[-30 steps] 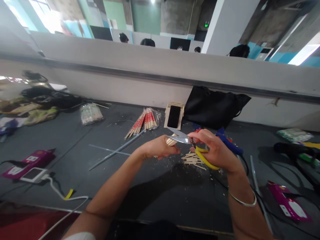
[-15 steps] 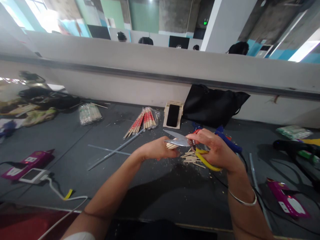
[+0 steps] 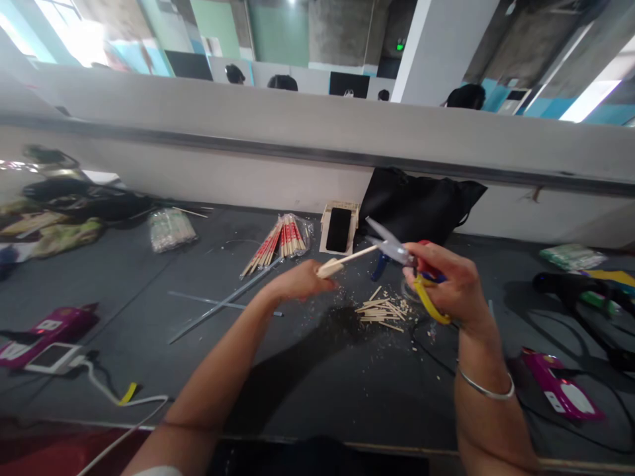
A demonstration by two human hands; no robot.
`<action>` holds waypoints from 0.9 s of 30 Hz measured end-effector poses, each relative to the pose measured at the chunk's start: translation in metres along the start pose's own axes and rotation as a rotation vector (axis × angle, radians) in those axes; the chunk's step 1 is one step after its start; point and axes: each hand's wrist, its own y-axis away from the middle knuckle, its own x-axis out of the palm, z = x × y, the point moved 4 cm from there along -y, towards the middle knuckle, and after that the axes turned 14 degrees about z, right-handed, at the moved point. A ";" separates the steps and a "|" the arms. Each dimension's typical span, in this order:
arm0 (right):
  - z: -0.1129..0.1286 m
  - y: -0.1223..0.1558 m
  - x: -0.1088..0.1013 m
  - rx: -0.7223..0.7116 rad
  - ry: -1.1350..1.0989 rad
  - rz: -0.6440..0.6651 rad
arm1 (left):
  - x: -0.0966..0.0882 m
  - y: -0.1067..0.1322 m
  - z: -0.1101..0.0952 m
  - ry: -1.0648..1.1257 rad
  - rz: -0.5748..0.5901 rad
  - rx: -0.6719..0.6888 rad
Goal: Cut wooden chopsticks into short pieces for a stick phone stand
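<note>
Our left hand (image 3: 301, 280) is clutching slim pale wooden sticks (image 3: 330, 267), our right hand (image 3: 451, 281) (at three o'clock) yellow-handled metal scissors (image 3: 395, 250).

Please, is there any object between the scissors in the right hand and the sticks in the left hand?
Nothing visible stands between the scissors in the right hand and the left hand's bundle; one long stick bridges that gap, its tip appearing at the blades. The phone lies beyond.

Grips slender pale wooden sticks (image 3: 328, 268) in the left hand (image 3: 301, 281). Holds metal scissors with a yellow handle (image 3: 395, 251) in the right hand (image 3: 450, 277), near short pale wooden pieces (image 3: 381, 312).
</note>
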 end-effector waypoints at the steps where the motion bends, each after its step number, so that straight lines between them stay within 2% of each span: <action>1: -0.005 0.002 -0.006 0.063 -0.005 -0.074 | -0.012 -0.002 0.007 0.031 -0.116 -0.055; 2: -0.009 0.004 -0.011 0.123 -0.010 -0.133 | -0.026 -0.002 0.012 0.089 -0.269 -0.095; 4: -0.015 0.006 -0.015 0.197 -0.015 -0.203 | -0.047 0.006 0.017 0.222 -0.558 -0.053; 6: -0.015 0.004 -0.010 0.202 -0.006 -0.200 | -0.057 0.022 0.010 0.253 -0.788 0.149; 9: -0.005 -0.003 0.007 0.141 0.009 -0.118 | -0.047 0.053 -0.015 0.032 -1.007 0.477; 11: 0.005 -0.006 0.022 0.108 0.005 -0.040 | -0.028 0.067 -0.033 -0.193 -1.051 0.654; 13: 0.015 -0.008 0.035 0.078 -0.004 0.016 | -0.010 0.072 -0.045 -0.382 -1.031 0.813; 15: 0.024 -0.009 0.042 0.053 -0.010 0.036 | 0.002 0.069 -0.049 -0.500 -0.990 0.895; 18: 0.033 -0.008 0.046 0.020 0.002 0.029 | 0.009 0.063 -0.047 -0.585 -0.951 0.889; 22: 0.039 -0.008 0.048 -0.020 0.011 0.019 | 0.011 0.067 -0.048 -0.624 -0.960 0.881; 27: 0.041 -0.008 0.052 0.036 0.000 0.088 | 0.013 0.073 -0.054 -0.661 -0.986 0.860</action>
